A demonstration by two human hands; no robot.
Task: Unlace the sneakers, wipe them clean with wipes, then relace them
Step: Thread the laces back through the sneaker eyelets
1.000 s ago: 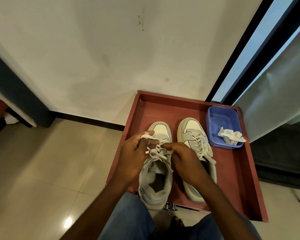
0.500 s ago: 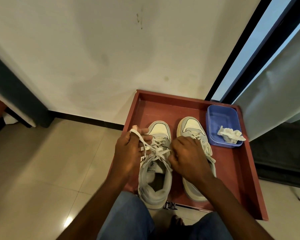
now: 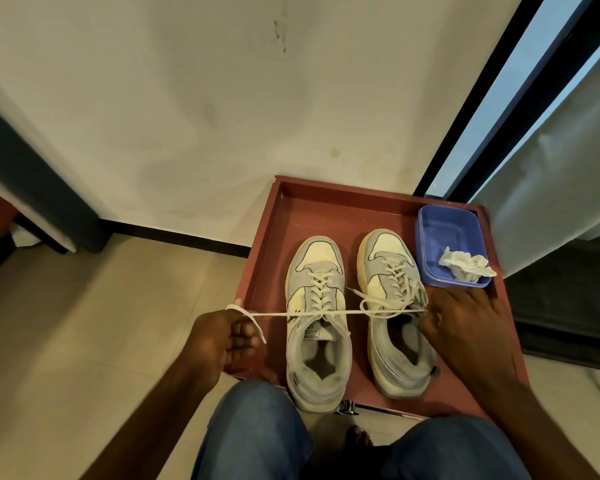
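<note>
The left sneaker (image 3: 317, 320) stands in the red tray (image 3: 326, 209), toe pointing to the wall, and its white lace (image 3: 321, 311) is stretched in one straight line across the top of the tongue. The lace runs out to both sides. At the left end, the left hand (image 3: 219, 337) holds it just outside the tray's left rim; the fingers are closed together around the lace, and a short loose end hangs down past the fingertips. At the right end, the right hand (image 3: 465, 323) pinches the lace between thumb and finger, and the other fingers are spread a little over the tray floor. This end passes over the right sneaker (image 3: 394, 306), which stands just beside the first one, also with toe to the wall, and is laced with a loose bow on top.

Near the toe of the right sneaker, in the far right corner of the tray, sits a blue plastic container (image 3: 444, 230). A crumpled white wipe (image 3: 465, 265) lies in it, hanging partly over its near rim.

The tray rests on a pale tiled floor (image 3: 84, 341) against a cream wall (image 3: 187, 116). The person's knees in blue jeans (image 3: 253, 434) are at the bottom.
</note>
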